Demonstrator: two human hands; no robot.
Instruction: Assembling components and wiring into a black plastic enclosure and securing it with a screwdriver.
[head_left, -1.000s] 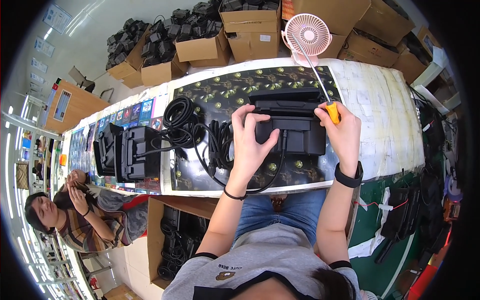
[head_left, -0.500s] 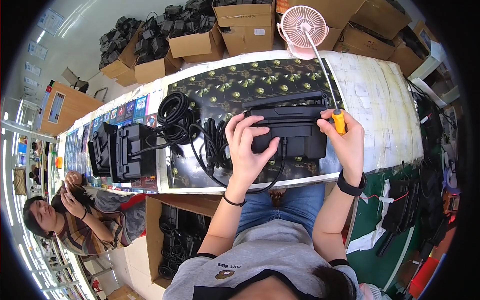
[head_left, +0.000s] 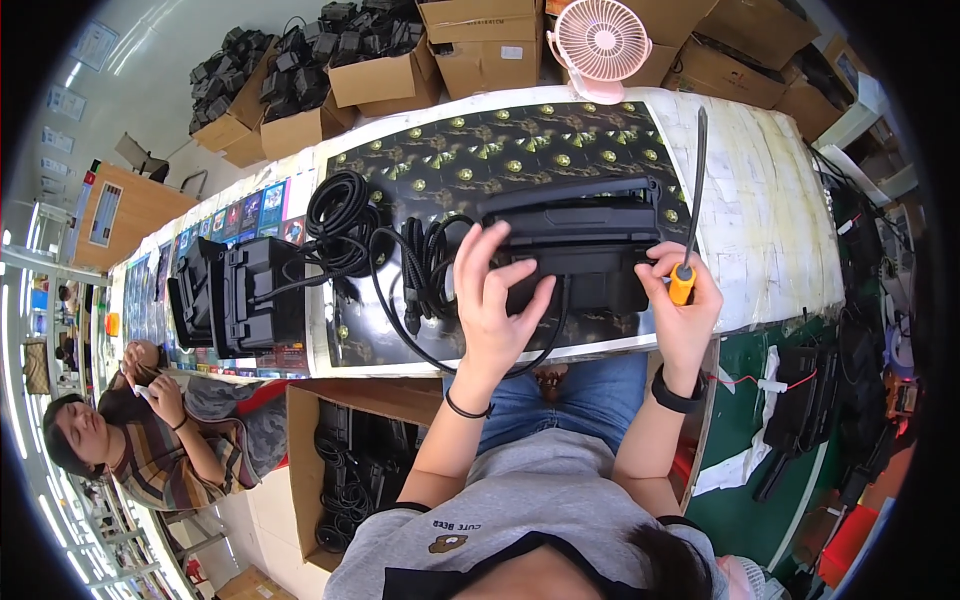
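Observation:
A black plastic case (head_left: 600, 280) with a ribbed lid and a cable lies on the dark printed mat in front of me. My left hand (head_left: 500, 300) is against its left end, fingers spread and thumb near the front face. Tucked in my right hand (head_left: 688, 310) is a screwdriver (head_left: 683, 285) with a yellow handle. Its long shaft points up and away from the case. The thumb and index fingertip of that hand meet at the case's right edge; whether they pinch a small part there cannot be made out.
Coiled black cable (head_left: 345, 215) lies left of the case, running to another black case (head_left: 265, 300). A pink fan (head_left: 603, 42) stands at the table's far edge. Cardboard boxes (head_left: 385, 85) of black units line the back. Another person (head_left: 180, 430) sits at the left.
The case's lid and body have shifted apart, baring more of the seam. The screwdriver's shaft has swung from leaning left to nearly upright. My right hand has dropped slightly toward me.

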